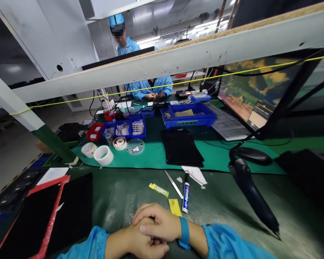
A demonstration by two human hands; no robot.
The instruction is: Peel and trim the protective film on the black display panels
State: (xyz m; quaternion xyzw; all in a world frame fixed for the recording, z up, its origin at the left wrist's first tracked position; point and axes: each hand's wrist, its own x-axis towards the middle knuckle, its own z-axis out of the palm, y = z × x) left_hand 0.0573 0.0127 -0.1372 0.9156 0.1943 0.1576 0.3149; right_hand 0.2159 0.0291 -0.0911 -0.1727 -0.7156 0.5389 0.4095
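Note:
At the bottom of the head view my two hands are clasped together over the bench's front edge. My right hand (160, 221), with a blue wristband (184, 233), lies on top and folds round my left hand (142, 240). Underneath, my left hand is closed, its fingers partly hidden by the right; no object shows in either. Just beyond the hands lie a yellow piece (175, 207), a blue-and-white marker (186, 196) with a black cap, metal tweezers (174, 184) and a yellow-green labelled piece (158, 190).
A handheld scanner (253, 196) hangs at right, before a laptop (232, 122). Black sheets (180, 147) lie on the green mat (148, 158), near tape rolls (103, 155) and blue bins (189, 124). Red-edged black panels (32, 219) are at left. Two people in blue are beyond the shelf beam (162, 63).

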